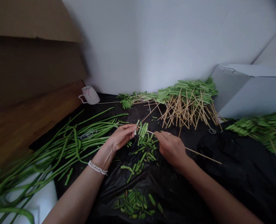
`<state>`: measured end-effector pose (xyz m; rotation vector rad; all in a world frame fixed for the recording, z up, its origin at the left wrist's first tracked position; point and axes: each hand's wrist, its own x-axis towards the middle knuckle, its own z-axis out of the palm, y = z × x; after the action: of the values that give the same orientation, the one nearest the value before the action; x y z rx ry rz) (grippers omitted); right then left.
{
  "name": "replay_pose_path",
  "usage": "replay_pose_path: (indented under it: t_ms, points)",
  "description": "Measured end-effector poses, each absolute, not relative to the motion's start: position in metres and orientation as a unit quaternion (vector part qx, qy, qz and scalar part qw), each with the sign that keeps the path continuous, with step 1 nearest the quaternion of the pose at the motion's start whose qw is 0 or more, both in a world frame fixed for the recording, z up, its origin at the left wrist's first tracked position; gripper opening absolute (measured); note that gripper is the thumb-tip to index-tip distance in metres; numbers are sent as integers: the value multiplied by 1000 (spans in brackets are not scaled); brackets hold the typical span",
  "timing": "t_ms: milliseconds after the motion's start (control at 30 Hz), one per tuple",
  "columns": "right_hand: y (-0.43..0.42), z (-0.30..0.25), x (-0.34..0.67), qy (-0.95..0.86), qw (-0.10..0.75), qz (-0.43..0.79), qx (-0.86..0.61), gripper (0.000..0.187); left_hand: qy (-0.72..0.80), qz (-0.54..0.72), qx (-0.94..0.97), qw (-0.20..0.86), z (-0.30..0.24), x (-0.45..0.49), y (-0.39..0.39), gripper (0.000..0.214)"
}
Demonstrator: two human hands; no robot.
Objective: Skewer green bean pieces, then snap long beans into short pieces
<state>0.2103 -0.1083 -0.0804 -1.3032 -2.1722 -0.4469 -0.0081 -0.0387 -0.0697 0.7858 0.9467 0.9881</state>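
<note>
My right hand (170, 146) is closed around a thin wooden skewer (203, 155), whose long end sticks out to the right behind it. Several cut green bean pieces (143, 129) sit side by side on the skewer's other end. There my left hand (125, 136), wearing a beaded bracelet, pinches one short piece of green bean (136, 127) at the skewer tip. Loose cut bean pieces (140, 157) lie on the black plastic sheet (182, 189) below both hands. Closer to me is a second heap of short bean pieces (134, 203).
Long uncut beans (65, 149) spread over the left side. Filled skewers (186, 93) are piled at the back, with more bean skewers (266, 127) at far right. A white mug (90, 95) stands back left, a white box (252, 87) back right, and a cardboard box (32, 62) upper left.
</note>
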Motion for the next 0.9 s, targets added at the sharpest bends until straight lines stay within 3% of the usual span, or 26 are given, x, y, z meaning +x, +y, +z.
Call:
replay_pose_path:
  t_ms: [400, 900]
  points:
    - [-111, -77, 206, -821, 212, -78, -524, 30, 429, 431, 355, 710, -73, -6, -40, 30]
    - [-109, -77, 208, -815, 253, -140, -503, 30, 426, 460, 371, 685, -65, -7, -40, 24]
